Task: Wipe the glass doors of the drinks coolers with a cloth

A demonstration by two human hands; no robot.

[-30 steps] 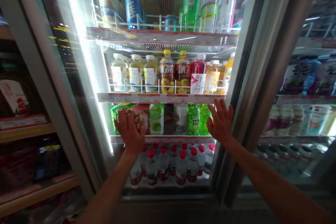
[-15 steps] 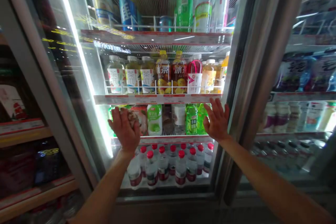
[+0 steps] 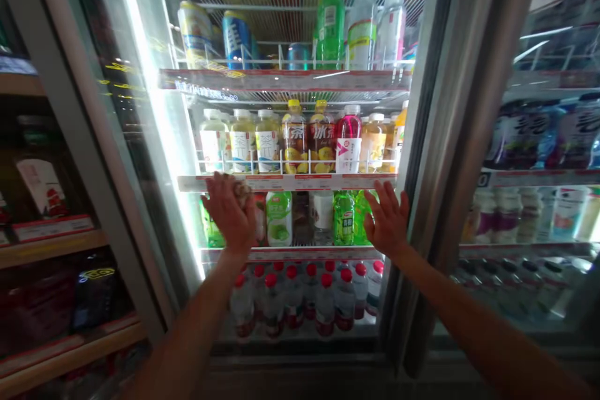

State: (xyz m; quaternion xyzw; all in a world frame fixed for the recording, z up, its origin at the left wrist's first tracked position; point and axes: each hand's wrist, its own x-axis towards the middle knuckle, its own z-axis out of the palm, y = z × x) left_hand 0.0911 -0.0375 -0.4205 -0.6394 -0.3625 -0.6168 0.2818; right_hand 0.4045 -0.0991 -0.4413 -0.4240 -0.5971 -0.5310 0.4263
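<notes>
My left hand [image 3: 230,211] is raised with its fingers stretched upward, in front of the lower left shelves of a lit drinks fridge. Beside its thumb shows a mottled brown-and-white patch [image 3: 242,191]; I cannot tell what it is or whether it is held. On the right, my right hand [image 3: 387,219] is raised with spread fingers and nothing visible in it. A green drink bottle [image 3: 344,219] stands behind glass to its left. Close to my left hand is a white-and-green bottle [image 3: 279,219]. Whether either palm touches the glass cannot be told.
Iced tea bottles [image 3: 294,137] line the middle shelf, with red-capped water bottles [image 3: 325,306] at the bottom. Above stand a tall green bottle [image 3: 330,19] and a blue can [image 3: 235,37]. A metal door frame [image 3: 452,156] runs along the right; wooden shelves [image 3: 51,247] are at left.
My left hand has moved slightly up and right against the shelves, the mottled patch moving with it. My right hand has barely moved. The shelves sit a little lower in view.
</notes>
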